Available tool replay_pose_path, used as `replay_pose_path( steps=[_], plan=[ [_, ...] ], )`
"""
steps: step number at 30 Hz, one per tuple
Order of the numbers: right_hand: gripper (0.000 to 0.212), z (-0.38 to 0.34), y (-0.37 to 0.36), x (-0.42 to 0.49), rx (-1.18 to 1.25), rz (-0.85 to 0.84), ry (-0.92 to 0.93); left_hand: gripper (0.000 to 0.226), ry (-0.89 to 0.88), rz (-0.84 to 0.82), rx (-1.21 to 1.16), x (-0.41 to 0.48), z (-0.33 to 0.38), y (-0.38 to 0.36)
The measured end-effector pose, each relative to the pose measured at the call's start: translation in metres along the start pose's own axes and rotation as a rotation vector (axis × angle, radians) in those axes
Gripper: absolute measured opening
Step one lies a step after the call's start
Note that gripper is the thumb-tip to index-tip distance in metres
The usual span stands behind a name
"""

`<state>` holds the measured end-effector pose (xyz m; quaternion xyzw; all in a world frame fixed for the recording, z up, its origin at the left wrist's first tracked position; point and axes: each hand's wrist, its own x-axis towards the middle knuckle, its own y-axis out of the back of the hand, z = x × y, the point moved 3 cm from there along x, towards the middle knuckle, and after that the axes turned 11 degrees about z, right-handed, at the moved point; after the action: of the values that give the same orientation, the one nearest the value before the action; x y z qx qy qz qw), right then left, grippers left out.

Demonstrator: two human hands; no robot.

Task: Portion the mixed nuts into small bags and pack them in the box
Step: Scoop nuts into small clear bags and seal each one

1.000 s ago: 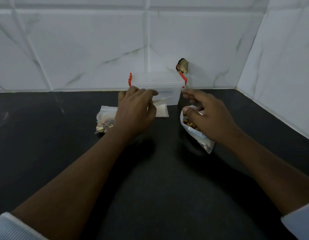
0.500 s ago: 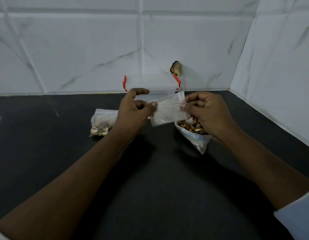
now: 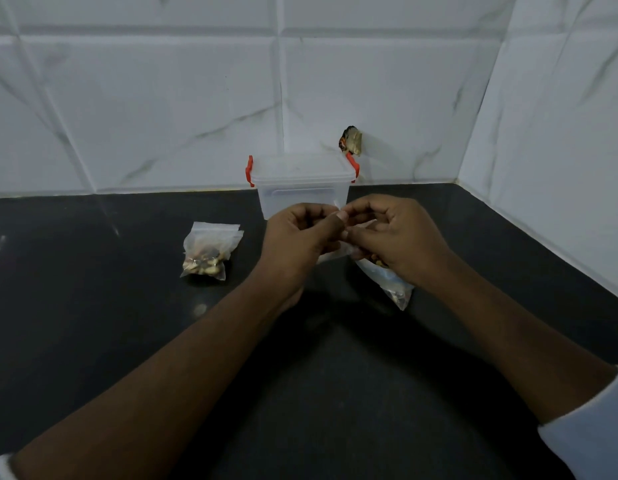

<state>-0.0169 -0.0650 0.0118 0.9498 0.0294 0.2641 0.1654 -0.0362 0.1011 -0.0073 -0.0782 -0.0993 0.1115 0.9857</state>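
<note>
My left hand point(image 3: 300, 237) and my right hand point(image 3: 397, 237) meet in front of the box and pinch the top edge of a small empty clear bag point(image 3: 337, 252), mostly hidden behind the fingers. Under my right hand lies the large open bag of mixed nuts point(image 3: 392, 287). A clear plastic box point(image 3: 302, 188) with a closed lid and red clips stands against the back wall. Left of my hands, small filled bags of nuts point(image 3: 208, 252) lie on the counter.
The work surface is a black counter point(image 3: 93, 323) in a corner of white marble-look tiled walls. A small brown and orange object point(image 3: 350, 140) sticks to the wall behind the box's right clip.
The small bag was picked up from the counter in front of the box. My hands have since drawn together, and the bag that was spread flat between them is now bunched at my fingertips.
</note>
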Motion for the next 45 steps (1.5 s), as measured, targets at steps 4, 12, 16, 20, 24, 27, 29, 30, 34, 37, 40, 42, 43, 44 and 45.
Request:
replay_pose_path(
  steps=[4,12,16,20,24,27,29,30,34,37,40,42,43,44,45],
  plan=[
    [0.024,-0.0017,-0.0013,-0.0011,0.033,-0.060,0.019,0.017,0.054,0.023,-0.077,0.0032,-0.0022,0.0034],
    [0.016,0.0017,-0.0001,0.0014,-0.006,-0.013,0.066,0.012,0.126,0.020,-0.170,0.0016,-0.0056,0.0016],
    [0.019,0.0038,-0.0011,0.0012,0.009,-0.008,0.057,0.014,0.126,0.017,-0.174,0.0028,-0.0064,0.0027],
    [0.020,0.0047,-0.0011,0.0003,-0.011,0.000,0.052,0.014,0.113,0.036,-0.149,0.0030,-0.0064,0.0039],
    [0.018,0.0028,0.0005,-0.0001,-0.026,0.020,0.069,0.016,0.080,0.040,-0.138,0.0052,-0.0074,0.0044],
    [0.017,0.0009,0.0005,-0.0003,-0.030,0.019,0.088,0.017,0.083,0.044,-0.141,0.0059,-0.0079,0.0053],
    [0.016,0.0014,0.0001,-0.0005,-0.046,0.020,0.086,0.019,0.093,0.041,-0.150,0.0053,-0.0083,0.0049],
    [0.016,0.0020,0.0001,-0.0005,-0.048,0.028,0.079,0.019,0.099,0.039,-0.157,0.0054,-0.0087,0.0046],
    [0.016,0.0031,0.0009,0.0000,-0.036,0.050,0.055,0.016,0.113,0.050,-0.151,0.0045,-0.0081,0.0041],
    [0.015,0.0015,0.0004,-0.0011,-0.017,0.047,0.048,0.016,0.112,0.053,-0.147,0.0036,-0.0075,0.0036],
    [0.015,0.0011,0.0001,-0.0018,0.001,0.052,0.032,0.015,0.113,0.050,-0.149,0.0036,-0.0074,0.0035],
    [0.015,0.0010,0.0002,-0.0019,0.001,0.057,0.027,0.015,0.115,0.055,-0.145,0.0034,-0.0071,0.0034],
    [0.015,0.0009,0.0002,-0.0020,0.000,0.058,0.025,0.015,0.116,0.058,-0.141,0.0029,-0.0066,0.0034],
    [0.015,0.0005,0.0003,-0.0023,0.000,0.057,0.024,0.016,0.115,0.058,-0.137,0.0025,-0.0062,0.0033],
    [0.016,-0.0001,0.0003,-0.0026,-0.002,0.054,0.026,0.017,0.114,0.055,-0.133,0.0021,-0.0058,0.0031]
  ],
)
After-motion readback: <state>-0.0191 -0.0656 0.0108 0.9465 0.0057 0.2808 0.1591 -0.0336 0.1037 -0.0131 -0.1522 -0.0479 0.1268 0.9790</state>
